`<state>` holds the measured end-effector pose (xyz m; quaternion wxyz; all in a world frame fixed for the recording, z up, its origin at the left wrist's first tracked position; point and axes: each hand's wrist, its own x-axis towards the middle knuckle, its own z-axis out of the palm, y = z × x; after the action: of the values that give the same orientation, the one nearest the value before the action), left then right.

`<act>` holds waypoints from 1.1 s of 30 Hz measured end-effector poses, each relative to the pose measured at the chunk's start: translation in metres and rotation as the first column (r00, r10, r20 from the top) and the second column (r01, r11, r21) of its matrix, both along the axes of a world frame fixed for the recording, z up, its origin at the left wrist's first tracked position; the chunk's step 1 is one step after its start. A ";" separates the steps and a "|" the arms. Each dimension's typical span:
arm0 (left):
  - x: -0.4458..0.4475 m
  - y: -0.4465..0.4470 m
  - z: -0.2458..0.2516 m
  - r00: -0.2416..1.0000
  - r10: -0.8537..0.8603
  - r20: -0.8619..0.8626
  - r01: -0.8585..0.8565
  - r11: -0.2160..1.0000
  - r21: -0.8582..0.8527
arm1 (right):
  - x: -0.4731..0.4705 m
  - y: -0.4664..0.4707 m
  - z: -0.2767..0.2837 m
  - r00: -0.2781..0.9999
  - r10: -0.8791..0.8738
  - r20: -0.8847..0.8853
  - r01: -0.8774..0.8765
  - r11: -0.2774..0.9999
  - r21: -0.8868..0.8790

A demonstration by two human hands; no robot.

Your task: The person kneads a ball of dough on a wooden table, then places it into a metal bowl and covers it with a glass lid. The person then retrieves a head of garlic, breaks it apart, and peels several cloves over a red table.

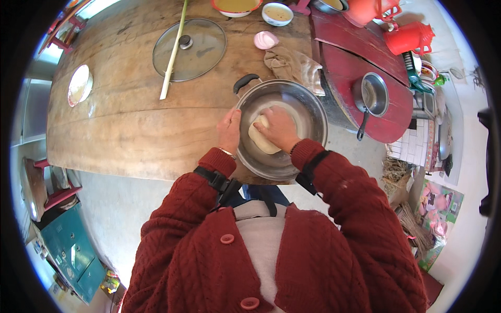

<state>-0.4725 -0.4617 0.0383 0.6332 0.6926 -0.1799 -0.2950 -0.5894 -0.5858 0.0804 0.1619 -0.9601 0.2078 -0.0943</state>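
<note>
A wide stainless-steel pot [313,121] with a black loop handle stands at the near edge of the wooden table. Inside it lies a pale lump of dough [266,143]. My right hand [280,125] reaches into the pot and presses on the dough, its thumb and fingers spread over the top and far side. Part of the dough is hidden under that hand. Against the pot's left rim, my left hand [230,127] holds the side, with the thumb up along the edge.
A glass lid [207,58] lies on the wooden table [129,137] under a long pale-green stalk [172,64]. Beyond the pot are a brown cloth [287,64], a pink dish [266,40] and a bowl of liquid [277,14]. A small saucepan [373,94] rests on the red table [344,66].
</note>
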 end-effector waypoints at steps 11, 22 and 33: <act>0.007 0.000 0.001 0.994 -0.081 -0.078 0.080 0.997 -0.023 | -0.010 0.014 -0.012 0.979 0.052 -0.199 -0.035 0.995 0.089; -0.005 0.012 0.079 0.971 0.183 0.152 -0.157 0.973 -0.169 | -0.174 -0.169 0.075 0.502 -0.784 0.365 0.741 0.607 0.285; -0.104 -0.031 0.134 0.822 -0.568 -0.032 0.560 0.817 -0.135 | -0.204 -0.130 0.025 0.322 -0.945 0.051 -0.072 0.029 0.997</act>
<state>-0.5766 -0.4925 0.1727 0.5637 0.5581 -0.3718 -0.4821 -0.7932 -0.7162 0.1057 0.7049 -0.3304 0.4709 -0.4151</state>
